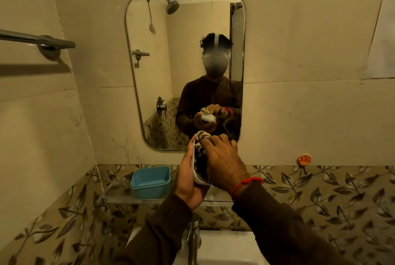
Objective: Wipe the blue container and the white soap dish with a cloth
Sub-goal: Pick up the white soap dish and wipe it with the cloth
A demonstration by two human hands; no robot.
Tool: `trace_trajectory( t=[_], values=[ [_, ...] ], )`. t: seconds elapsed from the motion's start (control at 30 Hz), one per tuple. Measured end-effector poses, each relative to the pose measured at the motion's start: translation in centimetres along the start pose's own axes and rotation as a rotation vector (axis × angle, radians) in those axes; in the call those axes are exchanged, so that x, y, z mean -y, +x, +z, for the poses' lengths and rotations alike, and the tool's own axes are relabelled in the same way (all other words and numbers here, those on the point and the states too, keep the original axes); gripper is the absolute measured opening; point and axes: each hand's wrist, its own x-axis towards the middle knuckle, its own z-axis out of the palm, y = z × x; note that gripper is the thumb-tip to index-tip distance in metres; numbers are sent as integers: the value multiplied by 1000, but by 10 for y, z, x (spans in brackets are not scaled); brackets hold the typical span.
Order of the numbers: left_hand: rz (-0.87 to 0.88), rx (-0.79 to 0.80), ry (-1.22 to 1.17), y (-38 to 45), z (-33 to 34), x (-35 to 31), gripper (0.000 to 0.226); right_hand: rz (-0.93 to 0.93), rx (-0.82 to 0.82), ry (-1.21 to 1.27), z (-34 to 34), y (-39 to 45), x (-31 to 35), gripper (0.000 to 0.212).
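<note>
Head cam showed the left hand [188, 181] cupping the white soap dish [197, 176] while the right hand [222, 157] pressed the bunched cloth [202, 141] inside it, with the blue container [150, 180] sitting left of the dish on the glass shelf [119, 197], maybe wiped already, can't tell.

Both arms reach forward in dark sleeves, the hands meeting at centre. Left hand [188, 177] palm up and tilted, fingers curled round what it cradles. Right hand [222, 157] back up, fingers bent down and pressing, a red thread round the wrist.
</note>
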Motion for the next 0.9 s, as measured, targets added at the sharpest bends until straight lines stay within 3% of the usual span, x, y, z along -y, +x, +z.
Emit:
trace_trajectory(
  t=[0.17, 0.33, 0.43, 0.6, 0.9],
  values=[
    [7, -18, 64, 1, 0, -6, 54, 31, 57, 358, -12, -2, -5, 63],
    [71, 13, 84, 6, -4, -12, 43, -97, 121, 364, -20, -8, -3, 51],
    [60, 32, 122, 7, -10, -15, 45, -193, 177, 420, -25, -15, 1, 39],
    [6, 104, 105, 2, -13, -12, 46, -300, 319, 430, -27, -18, -10, 37],
    [-28, 73, -7, 0, -4, -9, 49, -370, 101, 208, -14, -7, -26, 49]
  ],
)
